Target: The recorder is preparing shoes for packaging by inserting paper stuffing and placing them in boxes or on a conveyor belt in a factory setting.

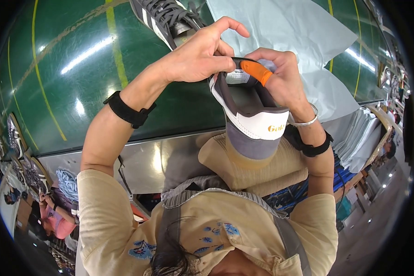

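Observation:
A grey sneaker [252,145] with a white heel tab is held up over the table's near edge, heel toward me and its opening facing up. My left hand [200,57] pinches the tongue edge at the far side of the opening, its index finger raised. On the right, my right hand [285,80] grips the shoe's collar and tongue. Its thumb wears an orange finger cover [256,70] and presses on the dark lining. A pale label [237,77] shows inside the tongue. The toe end is hidden behind both hands.
Another dark sneaker [163,18] with white stripes lies at the far side. Pale wrapping paper [303,37] covers part of the green table [69,78] with yellow lines. Stacked sheets [361,138] stand at right. More shoes [16,135] and another person [57,218] are at left.

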Tool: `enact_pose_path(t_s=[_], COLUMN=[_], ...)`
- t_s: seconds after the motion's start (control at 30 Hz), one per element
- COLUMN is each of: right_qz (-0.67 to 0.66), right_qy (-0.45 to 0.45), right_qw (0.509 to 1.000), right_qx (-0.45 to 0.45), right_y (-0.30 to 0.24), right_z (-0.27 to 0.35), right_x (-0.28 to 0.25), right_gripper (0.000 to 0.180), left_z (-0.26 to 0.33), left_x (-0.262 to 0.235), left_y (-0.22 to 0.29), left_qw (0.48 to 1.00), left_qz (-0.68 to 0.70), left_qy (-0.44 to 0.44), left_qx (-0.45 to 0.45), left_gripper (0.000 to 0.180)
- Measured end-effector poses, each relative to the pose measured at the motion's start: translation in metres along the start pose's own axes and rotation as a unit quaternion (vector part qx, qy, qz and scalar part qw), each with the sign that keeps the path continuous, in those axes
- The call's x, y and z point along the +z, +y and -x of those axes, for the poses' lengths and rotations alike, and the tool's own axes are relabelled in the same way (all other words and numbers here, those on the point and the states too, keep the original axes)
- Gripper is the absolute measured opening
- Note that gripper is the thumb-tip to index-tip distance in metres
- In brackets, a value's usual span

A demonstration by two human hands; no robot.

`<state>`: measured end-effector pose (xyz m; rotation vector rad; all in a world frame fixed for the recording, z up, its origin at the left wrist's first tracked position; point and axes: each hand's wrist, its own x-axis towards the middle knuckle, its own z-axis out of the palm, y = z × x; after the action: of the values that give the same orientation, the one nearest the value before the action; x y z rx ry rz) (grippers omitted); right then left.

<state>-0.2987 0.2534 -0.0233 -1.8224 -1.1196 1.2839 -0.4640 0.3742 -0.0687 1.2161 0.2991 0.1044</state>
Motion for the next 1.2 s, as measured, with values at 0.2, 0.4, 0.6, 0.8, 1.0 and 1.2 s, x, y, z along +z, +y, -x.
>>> enact_pose_path(t_s=[0.2, 0.4, 0.6, 0.8, 1.0, 1.2], right_qz=[0.018, 0.010, 0.007, 0.198, 0.310, 0.418], right_qy=[0.008, 0.019, 0.019, 0.124, 0.186, 0.232], right_qw=[1.000, 1.000, 1.000, 0.958, 0.876, 0.810], right_qx=[0.004, -0.016, 0.008, -0.165, -0.318, -0.339], right_y=[0.006, 0.008, 0.006, -0.017, -0.037, -0.041], right_z=[0.003, 0.001, 0.002, 0.027, 0.006, 0.042], right_x=[-0.003, -0.011, -0.018, -0.043, -0.091, -0.117], right_gripper=[0.012, 0.010, 0.010, 0.009, 0.014, 0.041], left_z=[-0.003, -0.013, -0.020, 0.001, 0.028, -0.027], left_x=[0.004, 0.006, 0.006, 0.032, 0.018, 0.023], left_y=[-0.001, 0.000, 0.000, 0.025, -0.012, -0.032], left_qw=[1.000, 1.000, 1.000, 0.931, 0.812, 0.779], left_qz=[-0.010, -0.009, -0.010, -0.167, -0.354, -0.336], left_qy=[0.001, -0.006, -0.016, 0.307, 0.450, 0.518], left_qx=[-0.002, 0.011, 0.009, 0.106, -0.113, -0.112], left_gripper=[0.055, 0.055, 0.054, 0.052, 0.094, 0.089])
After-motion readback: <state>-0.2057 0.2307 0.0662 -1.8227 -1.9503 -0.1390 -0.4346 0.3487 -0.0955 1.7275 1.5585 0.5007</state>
